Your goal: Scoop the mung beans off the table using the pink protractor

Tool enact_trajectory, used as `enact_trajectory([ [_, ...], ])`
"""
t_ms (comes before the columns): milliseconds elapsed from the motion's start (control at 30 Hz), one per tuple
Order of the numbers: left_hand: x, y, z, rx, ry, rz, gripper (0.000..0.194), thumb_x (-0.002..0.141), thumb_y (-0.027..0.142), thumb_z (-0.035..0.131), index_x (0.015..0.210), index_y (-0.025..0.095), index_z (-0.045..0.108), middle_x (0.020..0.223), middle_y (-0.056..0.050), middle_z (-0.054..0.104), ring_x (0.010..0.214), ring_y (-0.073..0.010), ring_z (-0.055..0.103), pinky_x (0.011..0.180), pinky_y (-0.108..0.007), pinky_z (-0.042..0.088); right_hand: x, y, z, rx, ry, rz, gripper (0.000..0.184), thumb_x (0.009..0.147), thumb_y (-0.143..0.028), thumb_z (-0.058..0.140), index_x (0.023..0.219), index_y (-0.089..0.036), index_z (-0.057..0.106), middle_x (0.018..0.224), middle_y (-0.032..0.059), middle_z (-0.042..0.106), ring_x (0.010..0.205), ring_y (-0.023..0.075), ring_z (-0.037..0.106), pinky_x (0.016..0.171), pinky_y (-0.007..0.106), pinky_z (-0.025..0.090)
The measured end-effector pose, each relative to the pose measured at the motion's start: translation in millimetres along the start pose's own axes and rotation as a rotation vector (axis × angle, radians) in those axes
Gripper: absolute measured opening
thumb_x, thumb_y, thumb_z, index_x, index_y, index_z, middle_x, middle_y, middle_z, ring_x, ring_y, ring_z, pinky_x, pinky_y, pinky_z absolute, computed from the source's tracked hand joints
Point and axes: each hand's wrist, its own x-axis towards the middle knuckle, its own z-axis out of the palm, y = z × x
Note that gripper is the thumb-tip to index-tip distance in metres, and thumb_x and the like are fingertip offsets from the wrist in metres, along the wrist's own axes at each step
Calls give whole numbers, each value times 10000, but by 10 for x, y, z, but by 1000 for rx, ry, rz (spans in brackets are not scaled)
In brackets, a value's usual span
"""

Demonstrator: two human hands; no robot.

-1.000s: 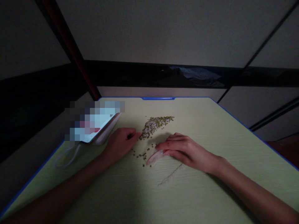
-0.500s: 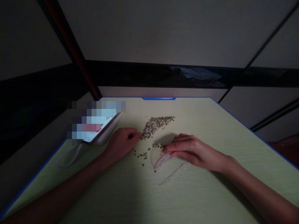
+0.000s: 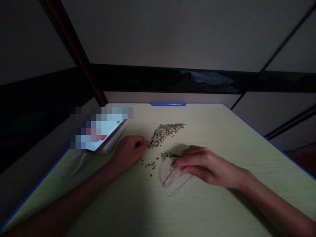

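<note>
A heap of small green beans mixed with pale grains [image 3: 164,133] lies mid-table. My left hand [image 3: 130,148] rests on the table with its fingers curled into a loose fist. Its thumb tip is at the heap's lower left edge, and no object shows in it. My right hand [image 3: 197,163] is right of and nearer than the heap. Thumb and forefinger pinch a thin clear plastic piece with a pinkish edge [image 3: 170,177], tilted against the tabletop; its exact kind is unclear. Loose green beans [image 3: 150,164] lie between the hands, some partly hidden by my right fingers.
On the left, a phone with a lit, partly blurred screen [image 3: 108,128] leans on a pale stand [image 3: 111,143], with a white loop strap [image 3: 79,166] beside it. The pale table [image 3: 209,118] has a blue rim. Pale cabinet panels [image 3: 160,36] stand behind it.
My right hand has moved slightly nearer and to the right, and the plastic piece has shifted nearer with it. My left hand has stayed in place.
</note>
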Motion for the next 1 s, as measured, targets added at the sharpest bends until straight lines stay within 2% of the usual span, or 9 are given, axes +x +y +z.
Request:
enact_trajectory([
  [467, 3, 9, 7, -8, 8, -1, 355, 731, 400, 400, 456, 203, 293, 453, 49, 300, 481, -111, 333, 496, -268, 207, 24, -8, 72, -79, 82, 126, 303, 855, -138, 499, 1135, -144, 614, 997, 78, 691, 852, 196, 626, 739, 324, 469],
  [633, 5, 13, 0, 2, 10, -12, 350, 729, 391, 405, 455, 203, 294, 449, 50, 301, 480, -110, 330, 498, -270, 210, 56, -40, 121, -119, 94, 95, 296, 878, -157, 470, 1142, -158, 605, 1050, 71, 677, 883, 201, 614, 773, 335, 460],
  [767, 0, 16, -3, 5, 8, -14, 351, 731, 393, 400, 452, 203, 300, 446, 50, 305, 479, -111, 335, 497, -269, 215, 70, -44, 121, -110, 50, 45, 272, 900, -186, 452, 1116, -150, 614, 960, 75, 684, 860, 194, 600, 779, 333, 444],
  [1000, -6, 1, 2, -3, 4, -9, 355, 731, 413, 399, 457, 202, 318, 454, 48, 315, 483, -114, 344, 495, -268, 213, 51, -21, 57, -31, 3, -44, 243, 899, -198, 469, 1072, -156, 634, 843, 66, 669, 759, 163, 556, 701, 287, 424],
])
